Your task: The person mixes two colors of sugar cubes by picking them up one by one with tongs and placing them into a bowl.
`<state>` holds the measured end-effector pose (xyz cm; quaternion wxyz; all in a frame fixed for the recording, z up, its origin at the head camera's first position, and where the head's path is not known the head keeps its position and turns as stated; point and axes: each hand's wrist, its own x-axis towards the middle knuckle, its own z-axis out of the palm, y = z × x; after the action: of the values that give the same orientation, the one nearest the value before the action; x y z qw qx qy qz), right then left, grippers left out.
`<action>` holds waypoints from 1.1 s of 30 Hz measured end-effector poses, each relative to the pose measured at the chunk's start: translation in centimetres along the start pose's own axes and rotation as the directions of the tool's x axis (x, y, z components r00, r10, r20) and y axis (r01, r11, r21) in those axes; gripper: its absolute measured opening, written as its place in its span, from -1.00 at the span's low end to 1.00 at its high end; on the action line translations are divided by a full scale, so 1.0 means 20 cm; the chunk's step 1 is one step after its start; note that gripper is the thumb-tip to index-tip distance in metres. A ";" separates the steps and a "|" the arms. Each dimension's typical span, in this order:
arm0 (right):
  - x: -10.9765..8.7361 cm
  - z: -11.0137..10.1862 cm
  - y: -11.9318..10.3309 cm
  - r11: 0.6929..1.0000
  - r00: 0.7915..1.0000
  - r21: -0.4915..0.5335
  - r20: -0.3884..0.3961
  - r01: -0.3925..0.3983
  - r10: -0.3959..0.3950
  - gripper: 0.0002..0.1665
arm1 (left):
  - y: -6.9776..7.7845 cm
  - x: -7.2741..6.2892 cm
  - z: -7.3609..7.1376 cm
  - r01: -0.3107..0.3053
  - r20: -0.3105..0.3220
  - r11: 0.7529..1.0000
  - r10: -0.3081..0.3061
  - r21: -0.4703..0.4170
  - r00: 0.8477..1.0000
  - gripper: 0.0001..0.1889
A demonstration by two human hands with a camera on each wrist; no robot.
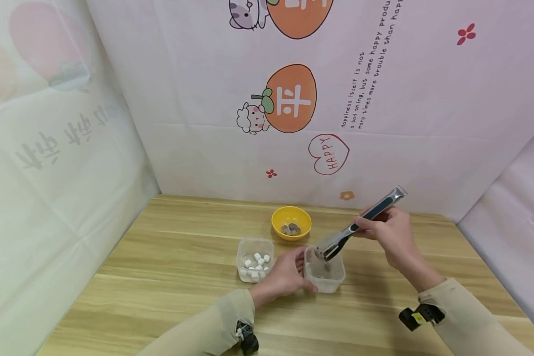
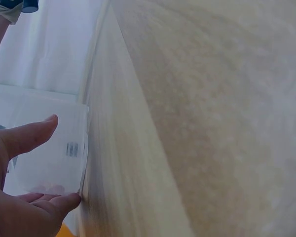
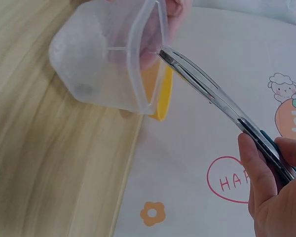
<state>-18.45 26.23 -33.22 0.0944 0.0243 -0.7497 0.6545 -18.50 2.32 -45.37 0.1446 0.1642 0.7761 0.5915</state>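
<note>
My right hand (image 1: 393, 235) grips metal tongs (image 1: 382, 207) with dark inlays, slanting down to the left. Their tips overlap the opening of a translucent plastic container (image 1: 327, 287). In the right wrist view, the tongs (image 3: 207, 89) have their tips close together at the container's rim (image 3: 133, 59). My left hand (image 1: 285, 274) holds this container from its left side, thumb at the front and fingers toward the back. The thumb (image 2: 32, 134) and fingers spread along its wall in the left wrist view. A small brownish patch shows inside; its nature is unclear.
Left of my left hand stands a second translucent container (image 1: 244, 247) with several white cubes (image 1: 258, 261). Behind them sits a yellow bowl (image 1: 291, 213) with grey-brown lumps (image 1: 291, 229). A printed cloth (image 1: 204, 163) rises at the back edge of the wooden table (image 1: 160, 267).
</note>
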 end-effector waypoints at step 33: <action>0.28 0.28 0.02 0.999 0.984 -0.014 -0.173 -0.030 0.027 -0.66 | 0.01 0.00 0.00 0.005 -0.003 1.000 -0.005 0.008 1.000 0.07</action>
<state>-24.72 21.31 -33.36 0.1499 -0.0443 -0.7445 0.6491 -18.45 2.27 -45.21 0.1444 0.1623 0.7791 0.5881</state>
